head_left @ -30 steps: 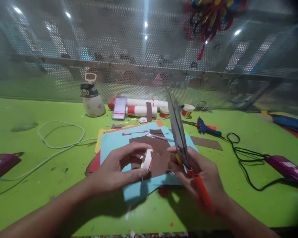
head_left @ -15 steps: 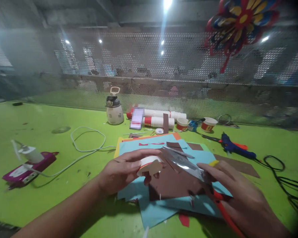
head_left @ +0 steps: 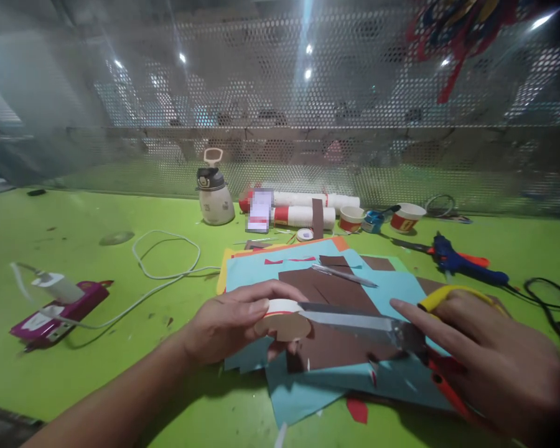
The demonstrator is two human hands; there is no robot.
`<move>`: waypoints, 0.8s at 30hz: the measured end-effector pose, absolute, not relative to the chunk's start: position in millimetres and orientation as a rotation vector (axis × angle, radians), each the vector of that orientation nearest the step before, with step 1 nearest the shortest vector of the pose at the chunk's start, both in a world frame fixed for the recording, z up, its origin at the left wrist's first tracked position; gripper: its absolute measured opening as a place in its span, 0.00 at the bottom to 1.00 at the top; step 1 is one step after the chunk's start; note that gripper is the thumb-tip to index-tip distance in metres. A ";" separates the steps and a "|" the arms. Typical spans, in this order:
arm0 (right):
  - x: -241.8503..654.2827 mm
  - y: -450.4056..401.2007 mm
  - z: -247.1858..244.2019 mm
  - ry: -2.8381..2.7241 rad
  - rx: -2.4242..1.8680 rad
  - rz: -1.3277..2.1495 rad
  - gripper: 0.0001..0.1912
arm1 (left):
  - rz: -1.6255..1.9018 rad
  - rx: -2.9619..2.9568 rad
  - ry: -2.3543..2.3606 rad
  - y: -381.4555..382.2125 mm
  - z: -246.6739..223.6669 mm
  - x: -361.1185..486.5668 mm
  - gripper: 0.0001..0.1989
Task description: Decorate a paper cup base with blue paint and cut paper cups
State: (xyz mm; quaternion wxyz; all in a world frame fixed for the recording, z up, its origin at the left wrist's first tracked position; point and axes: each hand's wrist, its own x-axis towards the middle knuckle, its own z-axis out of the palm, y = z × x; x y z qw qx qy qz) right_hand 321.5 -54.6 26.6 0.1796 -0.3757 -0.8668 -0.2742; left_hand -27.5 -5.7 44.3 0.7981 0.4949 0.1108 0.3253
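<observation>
My left hand [head_left: 240, 320] is closed on a low round paper cup piece [head_left: 282, 306], white outside with a thin red line and a tan round face toward me. My right hand [head_left: 485, 348] grips scissors [head_left: 354, 318] with yellow and red handles. Their blades point left, and the tips meet the right edge of the cup piece. Beneath both hands lie brown paper [head_left: 322, 348] and light blue paper [head_left: 303, 398]. A silver pen [head_left: 345, 274] rests on the sheets beyond the blades.
On the green table [head_left: 121, 386] are a purple power strip [head_left: 60, 314] with a white cable, a bottle [head_left: 216, 202], a phone [head_left: 260, 211], paper cup stacks [head_left: 303, 218], two paper cups [head_left: 351, 219] and a blue glue gun [head_left: 466, 261]. Mesh stands behind.
The scissors have swung level, and their tips now touch the cup piece. The cup piece has turned to show its round face. The camera view has tipped down.
</observation>
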 end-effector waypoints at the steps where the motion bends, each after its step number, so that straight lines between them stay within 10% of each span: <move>1: 321.1 -55.6 30.1 -2.469 -1.071 -0.763 0.38 | 0.684 1.054 0.230 -5.6 43.8 -27.4 0.19; 24: 316.1 -55.3 41.1 -2.493 -1.058 -0.763 0.39 | 0.705 1.063 0.265 -9.2 38.0 -20.2 0.16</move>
